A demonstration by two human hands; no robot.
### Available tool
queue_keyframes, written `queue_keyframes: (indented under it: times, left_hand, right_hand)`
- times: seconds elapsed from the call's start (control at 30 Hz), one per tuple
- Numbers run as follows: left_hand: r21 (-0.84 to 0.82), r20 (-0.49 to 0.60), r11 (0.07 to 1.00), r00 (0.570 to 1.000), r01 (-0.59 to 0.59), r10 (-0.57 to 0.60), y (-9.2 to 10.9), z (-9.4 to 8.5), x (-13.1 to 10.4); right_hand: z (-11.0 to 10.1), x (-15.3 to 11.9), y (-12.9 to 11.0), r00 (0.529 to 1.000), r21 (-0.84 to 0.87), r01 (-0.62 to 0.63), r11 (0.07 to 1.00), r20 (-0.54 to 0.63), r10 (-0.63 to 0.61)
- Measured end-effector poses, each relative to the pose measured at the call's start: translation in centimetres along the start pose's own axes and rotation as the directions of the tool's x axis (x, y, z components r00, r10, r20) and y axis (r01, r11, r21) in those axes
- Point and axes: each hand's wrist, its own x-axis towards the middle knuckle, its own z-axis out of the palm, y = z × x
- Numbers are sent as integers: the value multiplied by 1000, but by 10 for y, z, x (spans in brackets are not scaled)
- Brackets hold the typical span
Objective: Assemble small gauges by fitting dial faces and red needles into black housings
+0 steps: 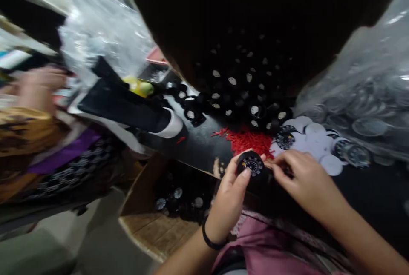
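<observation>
A round dial piece (pixel 251 161) held up in the left hand (pixel 231 185), the right hand (pixel 300 175) close beside it

From the head view, which is the only one, I see the person work at a dark worktop (pixel 204 136). The left hand has its grip closed around the black rim of the round dial piece, with the thumb on its lower edge, and the printed face is turned upward. This piece is above the near edge of the worktop, just in front of the red pieces (pixel 251 142), which lie in a loose heap.

The right hand is bent, with the thumb and the fingers near together; if its grip has something small inside, I cannot tell. Beyond this hand are white discs (pixel 319 136), overlapping one another, and a few loose dials (pixel 285 137) lie among them. Behind stands a clear plastic bag (pixel 367 104) with transparent round pieces.

Behind the red heap, many black round parts (pixel 228 109) are gathered in the shadow. Lower, beside the left forearm, an open carton (pixel 166 234) contains dark pieces, some showing dials. At the far left, the blurred hand (pixel 40 83) of a co-worker is visible, with a yellow-brown sleeve (pixel 28 130).
</observation>
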Motion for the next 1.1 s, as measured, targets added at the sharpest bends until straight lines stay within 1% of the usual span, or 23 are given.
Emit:
queue_keyframes:
  times: [0.07, 0.13, 0.2, 0.3, 0.4, 0.5, 0.57, 0.63, 0.67, 0.73, 0.83, 0.97, 1.1]
  left_hand:
    - [-80, 39, 994, 996, 81, -78, -7, 16, -4]
    - [-174, 33, 976, 991, 132, -128, -12, 26, -3]
    - [-220, 48, 962, 986, 165, -158, -14, 31, 0]
    - [-214, 79, 959, 982, 186, -173, -14, 33, 1]
    - [-186, 79, 969, 985, 164, -151, -12, 32, -1]
    - [-170, 109, 973, 984, 155, -138, -12, 29, -1]
    - [-150, 88, 981, 990, 122, -110, -14, 29, 2]
    - [-81, 70, 993, 995, 82, -76, -18, 30, 4]
    - [-39, 80, 997, 994, 71, -68, -20, 31, 4]
    - [27, 133, 998, 989, 64, -67, -25, 35, 4]
    - [58, 184, 997, 981, 53, -63, -28, 38, 2]
    - [111, 194, 994, 981, -19, -3, -23, 39, -1]
    - [249, 171, 962, 983, -112, 71, -17, 38, -2]
  right_hand:
    - [-3, -4, -9, 1000, 22, -3, 1000, 2, 3]
    - [-5, -8, -10, 999, 13, -31, 999, 10, 31]
    - [-8, -13, -6, 999, -10, -45, 999, 23, 45]
    - [-13, -18, -2, 998, -28, -45, 999, 35, 46]
    - [-18, -20, -2, 998, -9, -49, 999, 43, 49]
    - [-21, -21, -4, 998, 26, -55, 998, 31, 54]
    - [-24, -21, -7, 998, 122, -70, 990, 14, 69]
    - [-25, -21, -11, 997, 234, -79, 969, 2, 80]
    - [-25, -21, -13, 996, 258, -84, 962, 0, 87]
    - [-25, -21, -15, 994, 231, -108, 967, -2, 112]
    - [-24, -19, -17, 988, 165, -157, 974, 14, 156]
    - [-27, -19, -16, 986, 187, -169, 968, 43, 164]
    - [-28, -22, -18, 985, 195, -170, 966, 53, 163]
